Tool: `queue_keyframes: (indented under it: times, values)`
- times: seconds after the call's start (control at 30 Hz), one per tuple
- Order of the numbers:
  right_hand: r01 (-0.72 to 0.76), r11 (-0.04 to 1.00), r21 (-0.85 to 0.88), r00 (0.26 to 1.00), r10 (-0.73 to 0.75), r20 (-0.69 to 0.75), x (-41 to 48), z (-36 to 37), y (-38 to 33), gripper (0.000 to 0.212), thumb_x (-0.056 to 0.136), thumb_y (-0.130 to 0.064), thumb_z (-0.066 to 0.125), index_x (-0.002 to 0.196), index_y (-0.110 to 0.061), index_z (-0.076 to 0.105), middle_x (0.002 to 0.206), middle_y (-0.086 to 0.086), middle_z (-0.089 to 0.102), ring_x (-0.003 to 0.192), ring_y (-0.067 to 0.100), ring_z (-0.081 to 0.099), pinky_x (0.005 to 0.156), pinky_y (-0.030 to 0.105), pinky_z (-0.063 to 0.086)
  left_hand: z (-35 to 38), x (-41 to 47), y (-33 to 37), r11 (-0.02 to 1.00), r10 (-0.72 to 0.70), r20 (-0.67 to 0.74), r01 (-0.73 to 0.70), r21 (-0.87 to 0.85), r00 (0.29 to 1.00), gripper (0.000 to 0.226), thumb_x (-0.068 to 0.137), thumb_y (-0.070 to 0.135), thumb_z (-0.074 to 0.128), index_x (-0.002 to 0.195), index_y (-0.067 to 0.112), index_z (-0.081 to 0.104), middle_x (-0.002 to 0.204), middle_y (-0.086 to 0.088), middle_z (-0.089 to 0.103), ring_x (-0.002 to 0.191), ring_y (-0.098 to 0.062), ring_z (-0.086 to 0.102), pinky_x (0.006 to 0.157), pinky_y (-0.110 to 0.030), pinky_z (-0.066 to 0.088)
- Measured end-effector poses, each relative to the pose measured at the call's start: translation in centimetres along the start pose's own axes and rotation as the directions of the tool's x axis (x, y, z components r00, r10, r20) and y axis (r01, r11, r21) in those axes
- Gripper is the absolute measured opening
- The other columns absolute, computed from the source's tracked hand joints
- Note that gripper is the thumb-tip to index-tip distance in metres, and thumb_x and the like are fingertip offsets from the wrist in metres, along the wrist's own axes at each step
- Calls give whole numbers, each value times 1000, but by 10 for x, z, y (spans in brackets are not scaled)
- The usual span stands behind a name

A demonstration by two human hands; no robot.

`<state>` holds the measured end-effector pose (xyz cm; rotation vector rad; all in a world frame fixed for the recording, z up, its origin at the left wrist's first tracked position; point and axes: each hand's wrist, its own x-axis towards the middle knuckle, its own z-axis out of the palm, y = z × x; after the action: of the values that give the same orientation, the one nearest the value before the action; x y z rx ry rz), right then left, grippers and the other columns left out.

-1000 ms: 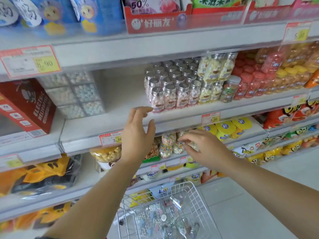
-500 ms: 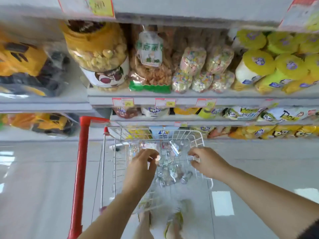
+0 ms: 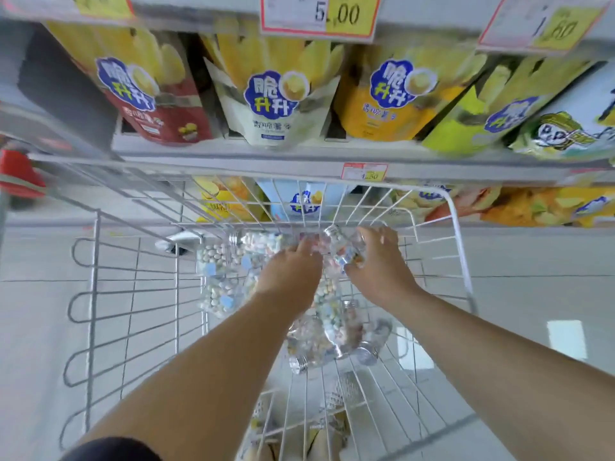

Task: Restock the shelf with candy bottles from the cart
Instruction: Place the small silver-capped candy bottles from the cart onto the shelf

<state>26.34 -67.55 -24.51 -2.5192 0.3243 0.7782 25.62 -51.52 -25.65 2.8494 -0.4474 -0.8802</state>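
Reaching into the wire cart (image 3: 458,241) at frame centre, the right hand (image 3: 379,266) curls its fingers round a candy bottle (image 3: 346,252); whether the left hand (image 3: 289,274) beside it grasps anything cannot be told.

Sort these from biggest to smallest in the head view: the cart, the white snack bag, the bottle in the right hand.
1. cart, largest
2. white snack bag
3. bottle in the right hand, smallest, though blur softens its edges

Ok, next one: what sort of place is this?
Most likely a small supermarket or convenience store aisle: shelves hold rows of snack bags, price tags hang on the shelf edges, and a white wire cart with candy bottles in it stands in front.
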Motion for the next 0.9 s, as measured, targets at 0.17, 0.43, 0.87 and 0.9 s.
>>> queue_keyframes:
  times: [0.17, 0.43, 0.87, 0.9]
  values:
    - [57, 988, -140, 997, -64, -47, 11, 18, 5, 67, 86, -33, 73, 143, -28, 39, 155, 5, 4, 126, 30, 45, 86, 39, 53, 18, 36, 2, 960, 75, 13, -76, 271, 997, 52, 89, 31, 63, 138, 28, 47, 145, -11, 35, 128, -31, 44, 108, -43, 30]
    - [39, 989, -145, 996, -50, -71, 11, 3, 11, 44, 88, -6, 66, 129, -19, 55, 130, 5, 28, 81, 18, 56, 73, 31, 55, 19, 44, 8, 975, -54, 104, 30, 220, 993, 60, 84, 74, 48, 132, 38, 54, 146, -9, 29, 137, -31, 32, 112, -57, 11]
    - [107, 994, 35, 985, -101, -141, -49, -27, 8, 41, 91, -3, 61, 127, -20, 60, 136, 1, 29, 83, 15, 58, 79, 24, 48, -9, -11, 15, 995, -50, 169, 34, 93, 984, 53, 82, 68, 58, 121, 31, 59, 133, -8, 44, 128, -34, 39, 113, -56, 15]
    - [121, 991, 59, 981, -111, -157, -56, -31, 7, 41, 91, -1, 61, 127, -21, 61, 135, -1, 32, 84, 13, 57, 79, 20, 46, -16, -22, 13, 996, -49, 172, 36, 78, 984, 51, 82, 68, 58, 117, 32, 61, 132, -6, 44, 127, -33, 39, 113, -54, 15]
